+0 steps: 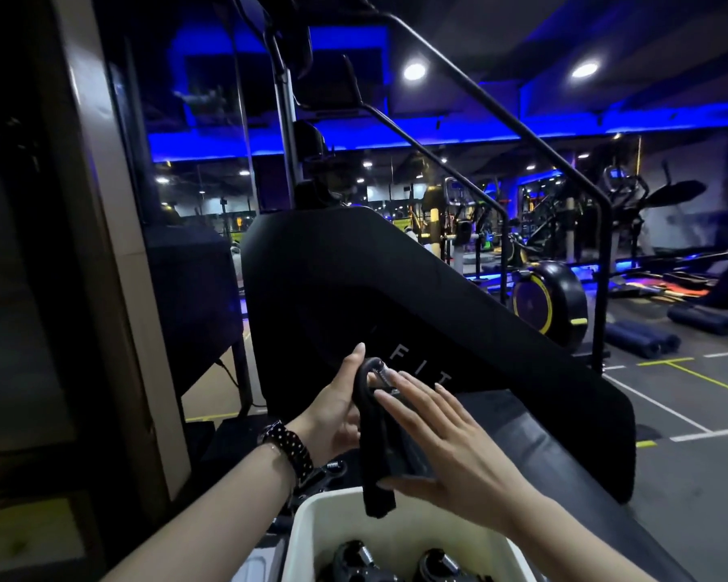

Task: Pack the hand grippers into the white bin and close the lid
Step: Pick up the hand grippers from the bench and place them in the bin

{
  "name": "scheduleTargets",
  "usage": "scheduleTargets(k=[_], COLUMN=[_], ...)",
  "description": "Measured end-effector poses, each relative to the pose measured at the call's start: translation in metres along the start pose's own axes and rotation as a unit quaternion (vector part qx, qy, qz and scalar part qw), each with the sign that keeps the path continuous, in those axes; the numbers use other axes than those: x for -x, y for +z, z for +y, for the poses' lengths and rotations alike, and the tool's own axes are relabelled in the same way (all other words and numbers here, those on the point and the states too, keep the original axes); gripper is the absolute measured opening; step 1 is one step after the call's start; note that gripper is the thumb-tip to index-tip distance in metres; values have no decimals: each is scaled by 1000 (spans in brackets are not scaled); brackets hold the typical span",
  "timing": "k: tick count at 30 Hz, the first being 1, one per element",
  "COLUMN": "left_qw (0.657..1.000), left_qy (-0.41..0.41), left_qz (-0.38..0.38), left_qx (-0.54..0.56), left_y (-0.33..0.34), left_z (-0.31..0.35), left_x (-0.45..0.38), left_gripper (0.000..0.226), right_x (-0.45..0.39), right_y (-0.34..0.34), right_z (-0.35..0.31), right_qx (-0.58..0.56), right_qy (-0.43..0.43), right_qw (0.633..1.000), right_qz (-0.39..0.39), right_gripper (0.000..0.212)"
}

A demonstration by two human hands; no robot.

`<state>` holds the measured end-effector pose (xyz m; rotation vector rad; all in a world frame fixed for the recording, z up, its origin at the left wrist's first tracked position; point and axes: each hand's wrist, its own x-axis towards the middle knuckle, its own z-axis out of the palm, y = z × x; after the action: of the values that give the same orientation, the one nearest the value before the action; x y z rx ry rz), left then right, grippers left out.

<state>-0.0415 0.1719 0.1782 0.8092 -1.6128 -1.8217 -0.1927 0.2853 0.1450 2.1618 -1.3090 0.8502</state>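
Observation:
A black hand gripper with foam handles and a metal coil at its top hangs upright above the far rim of the white bin. My left hand grips it near the coil. My right hand lies flat with straight fingers against its right handle. Two more black grippers with metal coils lie inside the bin at the bottom edge of the view. Another gripper with a visible spring lies just behind the bin, under my left wrist. No lid is in sight.
A large black stair-climber machine with handrails stands right behind my hands. A wooden pillar rises at the left. Exercise bikes, rolled mats and a marked grey floor lie to the right.

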Motion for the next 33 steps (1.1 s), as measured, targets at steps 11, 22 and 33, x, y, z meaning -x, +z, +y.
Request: scheduleTargets(k=[11, 22, 33], left_qw=[996, 993, 988], left_qy=[-87, -104, -131], left_qz=[-15, -29, -60], left_qx=[12, 44, 55], left_y=[8, 15, 27], left_z=[-23, -20, -26], left_x=[9, 14, 24], left_gripper=[95, 80, 92], right_x=[-5, 6, 16], right_y=[-10, -3, -2], right_z=[-10, -19, -3], right_qx=[-62, -63, -99], right_qy=[3, -3, 39], right_qw=[997, 995, 987], right_qz=[-47, -76, -119], right_gripper=[70, 106, 51])
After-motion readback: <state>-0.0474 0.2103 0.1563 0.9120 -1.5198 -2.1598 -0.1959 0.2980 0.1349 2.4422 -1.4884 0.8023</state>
